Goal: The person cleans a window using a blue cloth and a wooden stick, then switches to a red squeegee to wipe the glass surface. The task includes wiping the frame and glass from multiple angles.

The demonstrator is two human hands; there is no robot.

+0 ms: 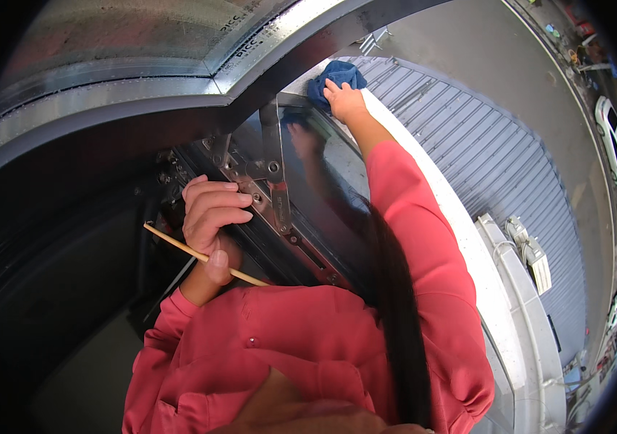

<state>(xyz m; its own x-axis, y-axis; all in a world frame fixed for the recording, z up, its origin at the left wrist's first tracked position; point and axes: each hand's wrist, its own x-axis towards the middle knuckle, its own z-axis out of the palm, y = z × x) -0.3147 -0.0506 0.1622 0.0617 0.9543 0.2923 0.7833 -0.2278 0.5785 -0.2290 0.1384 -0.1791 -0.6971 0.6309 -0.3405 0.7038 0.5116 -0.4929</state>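
My left hand (210, 222) has a thin wooden stick (178, 241) pinned under its thumb. Its fingertips rest at the metal friction-stay hinge (270, 203) along a dark window frame. With my right arm stretched outside, my right hand (345, 100) grips a bunched blue cloth (335, 78). That cloth sits at the far corner of the glass pane (314, 163), by the white outer ledge (422, 157). The pane mirrors my right arm and hand. Much of the palm side of both hands is hidden.
Beyond the ledge, far below, lies a grey ribbed metal roof (466, 141). Air conditioner units (531, 255) stand beside it. A white car (611, 141) is on the road. A metal-edged frame (178, 89) bearing print arches overhead. Dark hair (403, 325) hangs before my chest.
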